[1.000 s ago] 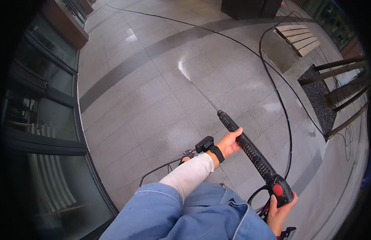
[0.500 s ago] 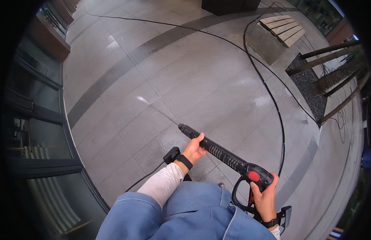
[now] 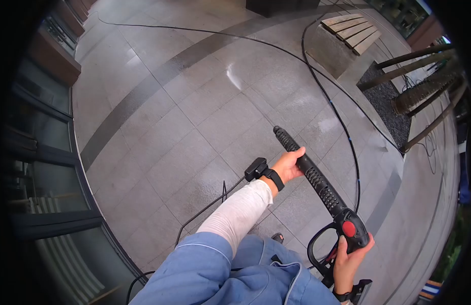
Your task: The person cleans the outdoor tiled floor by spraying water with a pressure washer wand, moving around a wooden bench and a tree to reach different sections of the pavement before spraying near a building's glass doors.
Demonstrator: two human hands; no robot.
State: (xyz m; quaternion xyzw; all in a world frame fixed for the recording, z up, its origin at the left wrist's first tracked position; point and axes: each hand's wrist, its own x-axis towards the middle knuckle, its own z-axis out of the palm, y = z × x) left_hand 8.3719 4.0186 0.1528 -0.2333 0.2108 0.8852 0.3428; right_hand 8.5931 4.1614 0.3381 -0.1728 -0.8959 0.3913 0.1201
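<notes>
A black pressure washer gun (image 3: 323,185) with a red round spot on its body slants from lower right up to the middle of the view. My left hand (image 3: 289,165) is closed around its barrel near the nozzle. At the rear, my right hand (image 3: 351,259) grips the handle end behind the trigger guard; part of its fingers is hidden. A thin jet leaves the nozzle and strikes the paving as a white patch of spray (image 3: 234,77). Both wrists carry black straps with small box-like devices.
Wet grey paving tiles (image 3: 159,147) surround me. A black hose (image 3: 342,119) loops across the right side. Glass doors (image 3: 52,188) line the left. A slatted bench (image 3: 352,31), a gravel planter (image 3: 383,109) with wooden props, and a dark block (image 3: 281,6) stand farther off.
The nozzle has swung right and away from me, with my left hand moving along. The spray patch has shifted right and farther out. My right hand has moved slightly right and down.
</notes>
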